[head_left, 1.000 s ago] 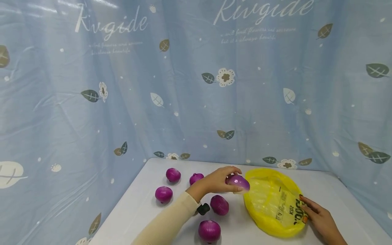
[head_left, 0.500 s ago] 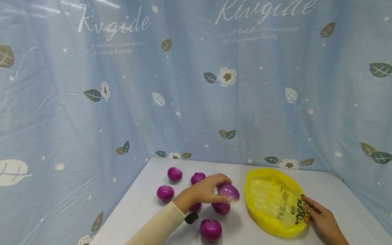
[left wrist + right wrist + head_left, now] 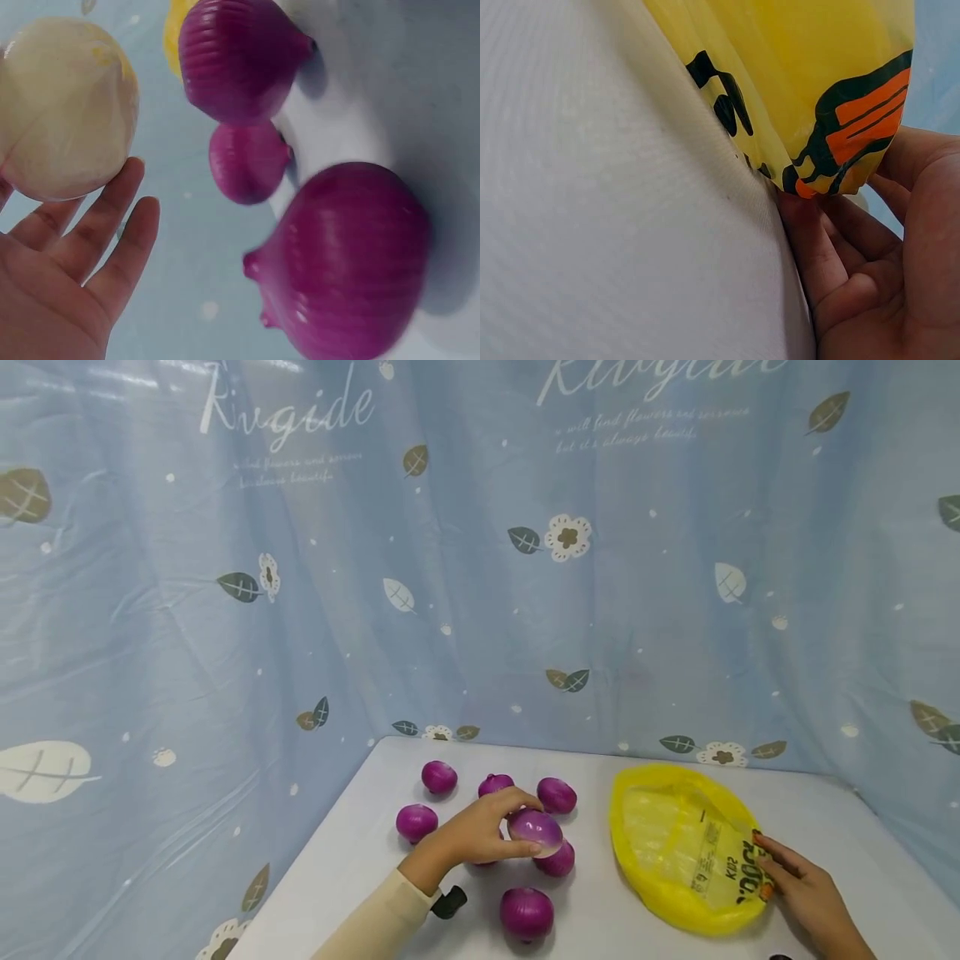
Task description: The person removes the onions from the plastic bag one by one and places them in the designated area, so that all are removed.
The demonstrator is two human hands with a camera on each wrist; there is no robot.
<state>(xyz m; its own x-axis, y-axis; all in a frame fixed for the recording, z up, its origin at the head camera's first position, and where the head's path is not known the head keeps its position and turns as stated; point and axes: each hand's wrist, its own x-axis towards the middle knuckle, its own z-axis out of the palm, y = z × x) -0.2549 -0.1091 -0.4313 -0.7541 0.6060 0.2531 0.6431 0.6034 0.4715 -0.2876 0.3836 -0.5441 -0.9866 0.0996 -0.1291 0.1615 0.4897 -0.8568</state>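
Observation:
My left hand (image 3: 480, 831) grips a shiny onion (image 3: 538, 832), purple on top and paler below, above the table among the other onions. In the left wrist view its pale side (image 3: 67, 112) faces the camera, with the fingers around it. Several purple onions lie about that hand, among them one in front (image 3: 527, 914), one behind (image 3: 557, 795) and one partly hidden beneath the held one (image 3: 557, 858). To the right, a yellow plastic bag (image 3: 628, 881) lies with its mouth spread wide. My right hand (image 3: 813, 893) pinches its printed right edge (image 3: 862, 112).
The white table (image 3: 592, 910) ends at a blue patterned curtain (image 3: 480, 610) at the back and left. Two more onions stand at the far left, one behind (image 3: 439, 777) and one nearer (image 3: 417, 822). A dark wrist device (image 3: 450, 902) is on the left wrist.
My left hand has carried the onion leftward, from beside the bag's rim to above the other onions. An onion behind it has come into view. My right hand keeps its hold on the bag.

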